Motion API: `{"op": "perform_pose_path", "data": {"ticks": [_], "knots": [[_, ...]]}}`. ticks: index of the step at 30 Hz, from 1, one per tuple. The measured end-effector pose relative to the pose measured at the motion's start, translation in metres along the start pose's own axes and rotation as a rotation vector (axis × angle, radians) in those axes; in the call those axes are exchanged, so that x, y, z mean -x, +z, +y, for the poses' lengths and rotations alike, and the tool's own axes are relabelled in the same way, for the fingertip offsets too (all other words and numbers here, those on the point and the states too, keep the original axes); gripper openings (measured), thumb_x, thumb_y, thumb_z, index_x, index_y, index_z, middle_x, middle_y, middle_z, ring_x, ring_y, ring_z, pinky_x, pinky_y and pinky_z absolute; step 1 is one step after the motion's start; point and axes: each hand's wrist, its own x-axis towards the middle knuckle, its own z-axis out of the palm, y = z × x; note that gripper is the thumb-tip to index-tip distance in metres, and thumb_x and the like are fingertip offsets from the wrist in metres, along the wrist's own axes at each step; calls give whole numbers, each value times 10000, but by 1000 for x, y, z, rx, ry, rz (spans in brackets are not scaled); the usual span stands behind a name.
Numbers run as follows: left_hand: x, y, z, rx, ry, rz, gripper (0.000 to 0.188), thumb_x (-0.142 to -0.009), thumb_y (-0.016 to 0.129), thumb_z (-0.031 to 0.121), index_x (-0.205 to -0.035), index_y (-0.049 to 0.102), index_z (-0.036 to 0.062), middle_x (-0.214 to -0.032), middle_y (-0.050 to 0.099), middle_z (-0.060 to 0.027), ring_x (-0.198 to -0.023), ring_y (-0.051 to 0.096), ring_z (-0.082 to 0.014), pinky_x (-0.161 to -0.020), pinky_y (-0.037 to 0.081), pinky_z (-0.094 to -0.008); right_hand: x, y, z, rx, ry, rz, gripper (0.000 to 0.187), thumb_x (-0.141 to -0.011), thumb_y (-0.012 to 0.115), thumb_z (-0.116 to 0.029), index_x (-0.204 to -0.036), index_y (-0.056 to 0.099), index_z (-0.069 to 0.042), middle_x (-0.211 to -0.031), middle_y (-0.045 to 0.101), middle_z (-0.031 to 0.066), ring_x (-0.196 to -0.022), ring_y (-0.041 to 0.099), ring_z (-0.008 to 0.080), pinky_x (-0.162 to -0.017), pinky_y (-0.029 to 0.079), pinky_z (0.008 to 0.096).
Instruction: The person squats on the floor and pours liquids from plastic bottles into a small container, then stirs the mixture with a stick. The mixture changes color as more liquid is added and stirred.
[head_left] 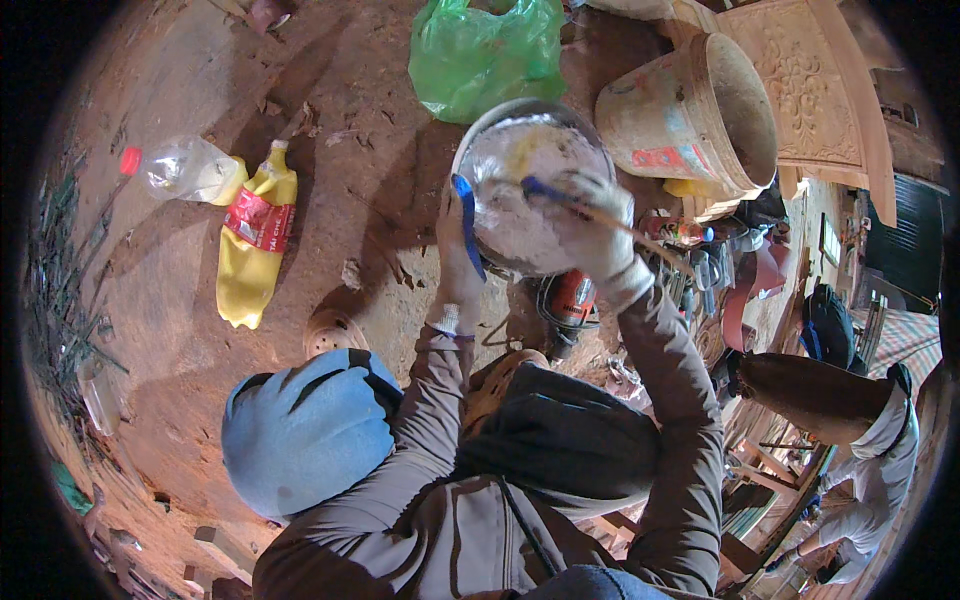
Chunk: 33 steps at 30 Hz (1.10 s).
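Note:
A round metal pot [515, 230] with a pale, powdery-looking mix and a yellowish patch sits in front of me. My left hand [459, 255], in a white and blue work glove, is closed on its left rim. In the same kind of glove, my right hand [598, 225] is over the pot's right side, blurred by motion. It grips a thin wooden stick [655, 247] that slants out to the lower right; the end toward the mix is hidden or blurred. A red and black power tool [572, 300] lies just below the pot, partly under my right arm.
A green plastic bag [487, 55] lies beyond the pot. A dirty bucket [660, 115] lies tipped at the right, near a carved wood panel [800, 85]. Two bottles, one yellow-filled [250, 275] and one clear with a red cap [185, 168], lie left. A person [870, 480] bends at far right.

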Motion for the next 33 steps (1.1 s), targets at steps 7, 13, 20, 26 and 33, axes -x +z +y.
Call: {"op": "perform_pose_path", "data": {"ticks": [7, 13, 20, 26, 33], "knots": [[4, -6, 15, -243, 279, 105, 720, -1058, 532, 452, -1560, 354, -33, -1540, 454, -157, -1414, 444, -244, -1196, 328, -384, 30, -26, 11, 252, 214, -75, 224, -799, 793, -114, -1023, 782, -126, -868, 709, 80, -777, 698, 314, -697, 563, 393], [11, -1, -5, -58, 226, 10, 720, -1050, 549, 452, -1546, 368, -37, -1528, 461, -155, -1404, 455, -243, -1183, 349, -385, 32, 2, -41, 171, -34, -117, 259, -780, 785, -100, -1027, 757, -175, -941, 718, 65, -825, 713, 312, -708, 575, 384], [-5, -14, -9, -246, 318, 36, 768, -1027, 594, 473, -1566, 356, -20, -1534, 467, -147, -1404, 456, -249, -1185, 353, -391, 40, -28, -1, 451, 132, -170, 196, -818, 801, -76, -1008, 782, -117, -880, 738, 78, -840, 725, 257, -732, 581, 355], [15, 12, -1, -224, 114, 17, 712, -1060, 450, 505, -1572, 358, 20, -1579, 418, -125, -1444, 423, -254, -1230, 300, -418, 40, -6, -19, 326, -46, -64, 240, -773, 801, -84, -1005, 762, -128, -932, 735, 76, -792, 724, 282, -692, 582, 380], [12, 17, 11, -164, 44, -31, 780, -1042, 396, 602, -1582, 343, 41, -1578, 424, -112, -1437, 441, -272, -1207, 338, -435, 67, -5, -24, 351, -49, -82, 134, -844, 726, -157, -964, 764, -204, -837, 691, 53, -690, 671, 269, -582, 544, 393]]}}
